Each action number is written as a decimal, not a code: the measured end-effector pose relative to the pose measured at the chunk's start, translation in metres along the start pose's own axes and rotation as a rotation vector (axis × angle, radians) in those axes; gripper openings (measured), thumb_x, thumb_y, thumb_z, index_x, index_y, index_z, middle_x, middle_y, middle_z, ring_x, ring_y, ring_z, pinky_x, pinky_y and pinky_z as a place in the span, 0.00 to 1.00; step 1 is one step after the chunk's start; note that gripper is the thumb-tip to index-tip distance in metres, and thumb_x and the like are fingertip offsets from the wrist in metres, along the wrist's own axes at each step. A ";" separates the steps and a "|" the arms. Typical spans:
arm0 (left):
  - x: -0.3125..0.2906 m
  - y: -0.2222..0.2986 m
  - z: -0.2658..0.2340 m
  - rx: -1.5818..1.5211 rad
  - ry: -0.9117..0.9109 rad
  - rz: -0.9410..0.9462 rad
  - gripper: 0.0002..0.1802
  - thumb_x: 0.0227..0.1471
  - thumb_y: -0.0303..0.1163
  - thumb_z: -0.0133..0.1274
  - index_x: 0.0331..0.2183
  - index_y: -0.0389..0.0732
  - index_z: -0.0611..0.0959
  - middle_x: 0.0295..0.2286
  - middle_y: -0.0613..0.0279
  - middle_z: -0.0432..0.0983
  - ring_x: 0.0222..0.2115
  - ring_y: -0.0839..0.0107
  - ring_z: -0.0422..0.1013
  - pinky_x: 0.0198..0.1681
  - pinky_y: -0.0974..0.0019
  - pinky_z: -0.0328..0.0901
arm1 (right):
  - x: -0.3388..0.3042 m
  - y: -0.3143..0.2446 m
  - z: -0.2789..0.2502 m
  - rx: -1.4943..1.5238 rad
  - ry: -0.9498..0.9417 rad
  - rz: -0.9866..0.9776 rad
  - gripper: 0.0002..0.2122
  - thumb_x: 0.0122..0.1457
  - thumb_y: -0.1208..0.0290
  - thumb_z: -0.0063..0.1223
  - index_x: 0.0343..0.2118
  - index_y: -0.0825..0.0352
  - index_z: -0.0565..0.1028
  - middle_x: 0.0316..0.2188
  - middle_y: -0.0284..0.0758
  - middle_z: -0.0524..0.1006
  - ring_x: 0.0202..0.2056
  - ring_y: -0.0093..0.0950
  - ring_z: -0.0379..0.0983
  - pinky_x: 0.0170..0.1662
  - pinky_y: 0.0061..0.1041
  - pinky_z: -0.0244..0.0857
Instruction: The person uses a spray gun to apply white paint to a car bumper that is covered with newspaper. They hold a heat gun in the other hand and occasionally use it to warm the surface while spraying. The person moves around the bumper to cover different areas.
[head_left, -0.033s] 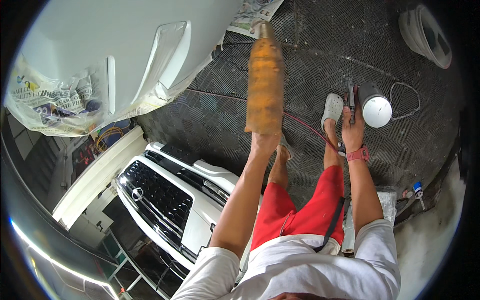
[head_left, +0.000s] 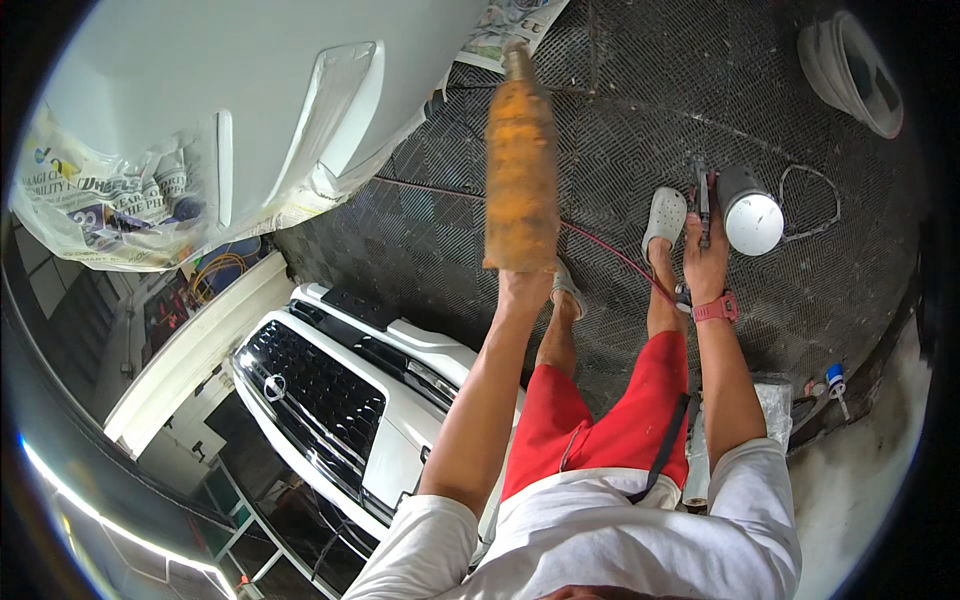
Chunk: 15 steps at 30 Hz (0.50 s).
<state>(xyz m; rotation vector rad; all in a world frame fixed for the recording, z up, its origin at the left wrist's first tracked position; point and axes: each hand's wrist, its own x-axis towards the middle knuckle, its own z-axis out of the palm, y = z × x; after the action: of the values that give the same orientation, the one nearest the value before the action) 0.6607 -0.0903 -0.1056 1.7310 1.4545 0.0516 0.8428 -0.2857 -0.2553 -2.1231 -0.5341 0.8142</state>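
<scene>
An orange, bottle-shaped thing with a narrow neck (head_left: 521, 175), smeared by motion, is held up in front of me. My left hand (head_left: 527, 284) is at its lower end, with the fingers mostly hidden behind it. On the right, my right hand (head_left: 707, 240) is wrapped around a spray gun (head_left: 703, 200), held low over the floor beside my right shoe. A grey cup with a round white end (head_left: 755, 224) sits right against the gun. From near my right wrist a thin red hose (head_left: 622, 256) runs left across the floor.
A pale car body panel (head_left: 270, 90) edged with newspaper masking (head_left: 130, 205) fills the upper left. The white front of a car with a black grille (head_left: 310, 385) stands lower left. At the far right are a bucket (head_left: 850, 75) and a wire loop (head_left: 812, 200) on the dark mat floor (head_left: 640, 110).
My left hand and the orange bottle-shaped thing have shifted slightly to the left. The right hand with the spray gun has stayed in place.
</scene>
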 end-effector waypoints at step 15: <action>-0.087 -0.087 -0.115 -0.877 0.751 -0.252 0.14 0.70 0.37 0.53 0.52 0.44 0.75 0.47 0.65 0.74 0.50 0.73 0.71 0.56 0.58 0.67 | 0.007 -0.012 -0.012 0.142 -0.055 0.087 0.31 0.72 0.55 0.47 0.70 0.71 0.61 0.68 0.53 0.64 0.70 0.51 0.57 0.70 0.41 0.54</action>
<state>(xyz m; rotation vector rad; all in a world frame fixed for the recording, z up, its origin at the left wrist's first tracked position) 0.5039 -0.1000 -0.0455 0.8024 1.7608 1.1256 0.8550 -0.2810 -0.2424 -2.0098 -0.4026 0.9343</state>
